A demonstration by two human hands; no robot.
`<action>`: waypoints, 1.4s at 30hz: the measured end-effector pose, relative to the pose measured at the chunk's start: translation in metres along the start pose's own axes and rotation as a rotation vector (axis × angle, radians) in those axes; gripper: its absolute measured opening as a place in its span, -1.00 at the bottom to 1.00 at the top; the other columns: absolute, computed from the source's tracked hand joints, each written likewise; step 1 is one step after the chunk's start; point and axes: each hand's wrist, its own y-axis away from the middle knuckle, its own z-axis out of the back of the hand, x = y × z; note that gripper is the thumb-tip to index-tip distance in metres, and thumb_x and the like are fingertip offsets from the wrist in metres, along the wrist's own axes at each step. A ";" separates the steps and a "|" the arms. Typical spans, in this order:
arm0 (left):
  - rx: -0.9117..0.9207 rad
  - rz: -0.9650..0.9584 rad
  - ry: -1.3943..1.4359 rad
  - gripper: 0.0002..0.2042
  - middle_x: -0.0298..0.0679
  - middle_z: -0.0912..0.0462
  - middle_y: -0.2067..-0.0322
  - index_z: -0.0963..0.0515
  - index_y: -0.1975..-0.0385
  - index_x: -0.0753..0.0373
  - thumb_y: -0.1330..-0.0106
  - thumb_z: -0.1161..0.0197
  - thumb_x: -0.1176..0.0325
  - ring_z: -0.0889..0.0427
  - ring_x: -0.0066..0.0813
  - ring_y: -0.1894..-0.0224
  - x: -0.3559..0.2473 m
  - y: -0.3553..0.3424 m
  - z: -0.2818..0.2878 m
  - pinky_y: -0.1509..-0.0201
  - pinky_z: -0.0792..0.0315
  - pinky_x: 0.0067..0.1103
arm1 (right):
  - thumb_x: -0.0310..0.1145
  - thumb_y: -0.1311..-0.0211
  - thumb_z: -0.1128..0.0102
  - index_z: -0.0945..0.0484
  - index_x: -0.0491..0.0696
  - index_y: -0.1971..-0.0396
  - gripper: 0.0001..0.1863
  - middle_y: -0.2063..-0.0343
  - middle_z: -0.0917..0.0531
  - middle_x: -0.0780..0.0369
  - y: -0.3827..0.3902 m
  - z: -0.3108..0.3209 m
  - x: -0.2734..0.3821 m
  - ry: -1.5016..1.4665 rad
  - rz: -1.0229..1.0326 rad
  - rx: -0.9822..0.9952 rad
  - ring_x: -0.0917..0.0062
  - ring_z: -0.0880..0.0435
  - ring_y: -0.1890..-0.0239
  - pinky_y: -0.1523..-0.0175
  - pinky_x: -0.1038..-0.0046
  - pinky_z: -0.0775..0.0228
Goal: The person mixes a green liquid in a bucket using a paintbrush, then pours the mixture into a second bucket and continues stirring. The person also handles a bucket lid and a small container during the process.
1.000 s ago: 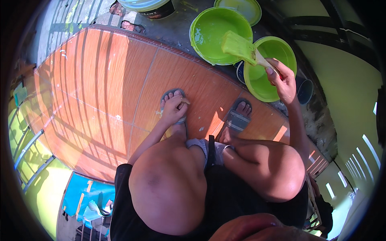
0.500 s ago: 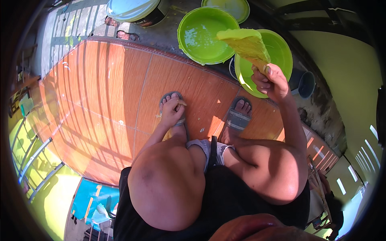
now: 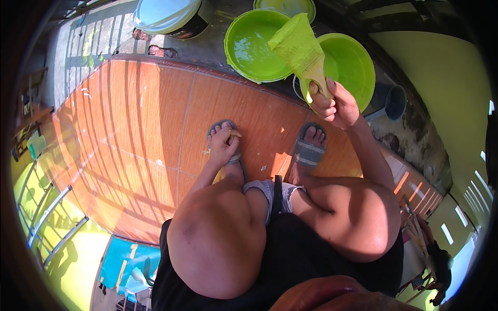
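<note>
My right hand (image 3: pixel 340 106) grips the wooden handle of a wide paintbrush (image 3: pixel 301 49). Its bristles are thickly coated in lime-green paint and point up and left. Behind the brush stand a tub of lime-green paint (image 3: pixel 254 46) and, to its right, a second green-coated bucket (image 3: pixel 353 67); the brush overlaps both rims in this view. My left hand (image 3: pixel 224 145) rests low over my left sandal (image 3: pixel 218 126), fingers curled together. A small tan bit shows at its fingertips, too small to name.
A green-smeared lid (image 3: pixel 290 6) lies behind the tub. A blue-lidded bucket (image 3: pixel 171 15) stands at the far left on rough concrete. A dark dipper (image 3: pixel 395 102) lies right of the buckets, near the green wall (image 3: pixel 441 78). Orange tiles (image 3: pixel 135 119) lie underfoot; a metal ladder (image 3: pixel 52 217) stands left.
My right hand has moved left and slightly down, turning the paintbrush so its bristles stand more upright. My left hand stays by the sandal.
</note>
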 end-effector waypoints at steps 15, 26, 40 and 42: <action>0.520 -0.020 0.619 -0.55 -0.20 -0.48 0.05 -0.27 -0.26 0.30 -0.38 -0.13 0.49 -0.55 -0.46 0.02 -0.070 -0.113 -0.044 -0.10 -0.42 -0.50 | 0.08 -0.42 -0.02 -0.61 -0.12 0.44 -0.47 0.80 -0.16 0.48 0.144 0.037 0.132 1.206 -0.353 -0.842 0.77 -0.04 0.76 0.63 0.56 0.11; 0.562 0.274 1.153 -0.65 -0.12 -0.48 -0.03 -0.27 -0.18 0.31 -0.46 -0.03 0.35 -0.57 -0.36 -0.04 -0.095 -0.133 -0.088 -0.10 -0.48 -0.44 | 0.12 -0.39 -0.08 -0.68 -0.14 0.43 -0.44 0.78 -0.16 0.48 0.115 0.042 0.177 1.523 -0.513 -0.890 0.75 -0.10 0.73 0.57 0.57 0.03; 0.581 0.256 1.199 -0.67 -0.12 -0.51 -0.05 -0.33 -0.13 0.32 -0.47 0.01 0.31 -0.56 -0.33 -0.12 -0.090 -0.136 -0.089 -0.26 -0.41 -0.38 | 0.08 -0.39 -0.10 -0.68 -0.15 0.27 -0.48 0.66 -0.37 0.40 0.155 0.011 0.187 1.680 -0.480 -1.009 0.73 -0.28 0.57 0.43 0.55 -0.10; 0.576 0.250 1.196 -0.67 -0.12 -0.51 -0.05 -0.33 -0.13 0.32 -0.47 0.01 0.31 -0.56 -0.33 -0.12 -0.090 -0.136 -0.089 -0.26 -0.41 -0.38 | 0.00 -0.39 -0.15 -0.66 -0.16 0.18 -0.54 0.60 -0.42 0.37 0.152 0.012 0.177 1.729 -0.337 -0.948 0.70 -0.33 0.50 0.38 0.54 -0.16</action>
